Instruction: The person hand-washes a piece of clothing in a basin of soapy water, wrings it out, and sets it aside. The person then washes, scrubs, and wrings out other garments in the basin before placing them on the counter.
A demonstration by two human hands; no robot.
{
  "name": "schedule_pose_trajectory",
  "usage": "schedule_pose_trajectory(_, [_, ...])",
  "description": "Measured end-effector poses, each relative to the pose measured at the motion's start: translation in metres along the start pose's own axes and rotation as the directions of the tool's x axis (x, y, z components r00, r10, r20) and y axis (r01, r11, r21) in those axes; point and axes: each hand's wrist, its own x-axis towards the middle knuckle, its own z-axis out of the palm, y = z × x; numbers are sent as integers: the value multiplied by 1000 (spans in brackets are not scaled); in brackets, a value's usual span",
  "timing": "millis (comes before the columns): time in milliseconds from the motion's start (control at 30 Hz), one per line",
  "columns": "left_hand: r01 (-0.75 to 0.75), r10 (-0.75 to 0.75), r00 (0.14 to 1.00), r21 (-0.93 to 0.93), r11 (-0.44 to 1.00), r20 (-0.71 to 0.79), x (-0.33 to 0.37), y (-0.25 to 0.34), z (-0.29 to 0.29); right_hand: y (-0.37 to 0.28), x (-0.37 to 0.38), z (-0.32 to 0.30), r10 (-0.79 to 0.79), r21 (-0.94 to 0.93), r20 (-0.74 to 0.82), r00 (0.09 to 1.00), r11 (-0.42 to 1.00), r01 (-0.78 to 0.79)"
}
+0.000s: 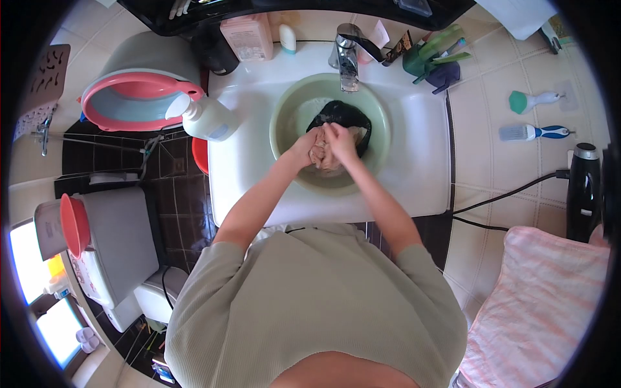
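Observation:
A pale green basin [383,145] sits in the white sink, under the chrome faucet [348,61]. Inside it, my left hand [306,146] and my right hand [341,140] are close together, fingers closed on a bunched beige cloth [328,160]. Behind my hands lies a dark, wet-looking black cloth [343,114], partly tucked around the beige one. Cloudy water shows at the basin's left side. How far the two cloths are joined or overlap cannot be made out.
On the sink's left edge stands a white pump bottle [210,119], beside a pink-rimmed grey bucket [139,81]. Along the back are a pink box-shaped bottle [248,37] and a green holder [420,59]. A hair dryer-like black device [584,194] and pink towel [537,304] hang at right.

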Motion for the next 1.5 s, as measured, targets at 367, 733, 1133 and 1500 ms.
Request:
schedule_pose_trajectory(367, [434, 267, 900, 758, -487, -343, -9, -39, 22, 31, -26, -29, 65, -852, 516, 854, 141, 504])
schedule_pose_trajectory(733, [470, 154, 883, 842, -265, -444, 9, -24, 3, 9, -7, -44, 119, -672, 521, 845, 669, 319])
schedule_pose_trajectory(1133, [-382, 457, 676, 255, 888, -578, 22, -20, 74, -14, -25, -20, -247, 132, -174, 953, 954, 271])
schedule_pose_trajectory(1500, [-251, 509, 572, 453, 855, -643, 19, -28, 74, -13, -22, -10, -217, 41, -212, 953, 972, 231])
